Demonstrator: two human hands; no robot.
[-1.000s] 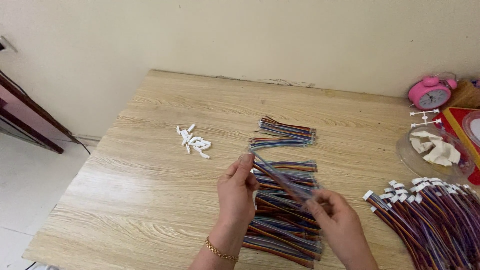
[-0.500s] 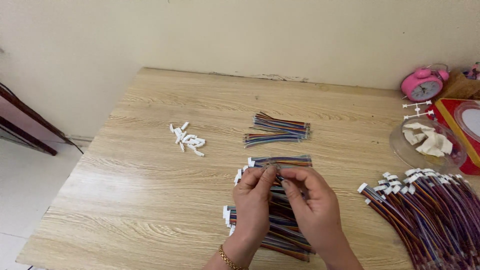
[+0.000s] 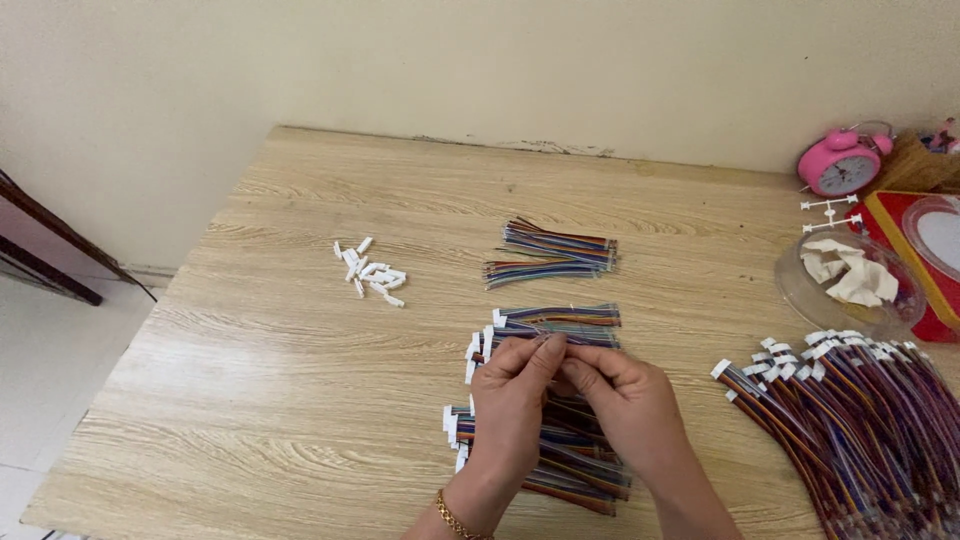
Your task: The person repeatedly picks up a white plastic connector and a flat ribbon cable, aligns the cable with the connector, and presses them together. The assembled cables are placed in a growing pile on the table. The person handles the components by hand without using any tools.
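My left hand and my right hand meet over a pile of multicoloured ribbon cables with white connectors at their left ends. The fingertips of both hands pinch one ribbon cable at the top of that pile. A smaller bundle of ribbon cables without connectors lies farther back on the wooden table. A small heap of loose white connectors sits to the left of it.
A large heap of connector-tipped cables lies at the right edge. Behind it stand a clear bowl of white pieces, a red box and a pink alarm clock. The wall runs along the table's far edge.
My hands came together from apart, and the cable held up diagonally now lies level at the pile's top, pinched by both. The camera view has shifted slightly.
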